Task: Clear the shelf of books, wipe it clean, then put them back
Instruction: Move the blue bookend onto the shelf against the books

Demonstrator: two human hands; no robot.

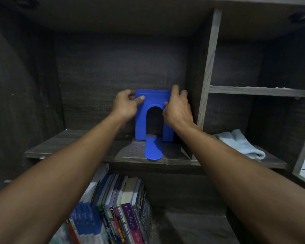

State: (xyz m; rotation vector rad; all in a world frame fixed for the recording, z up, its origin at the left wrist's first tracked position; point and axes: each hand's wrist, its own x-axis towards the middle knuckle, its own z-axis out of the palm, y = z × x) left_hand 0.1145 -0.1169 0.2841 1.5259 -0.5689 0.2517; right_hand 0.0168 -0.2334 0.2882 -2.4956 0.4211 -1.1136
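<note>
Both hands, left (126,103) and right (177,108), fingers pinching blue bookend (154,117) at frame centre on cleared shelf (77,150); next probably restack books (116,212).

The dark wood-grain shelf (81,148) carries a blue bookend (143,124), which stands upright near the back with its flat tongue reaching to the front edge. Right of a vertical divider (209,67), on the same board, lies a crumpled pale blue cloth (243,145), with a small shelf (253,91) above it. A lower board (192,226) holds a row of books (116,208).
</note>
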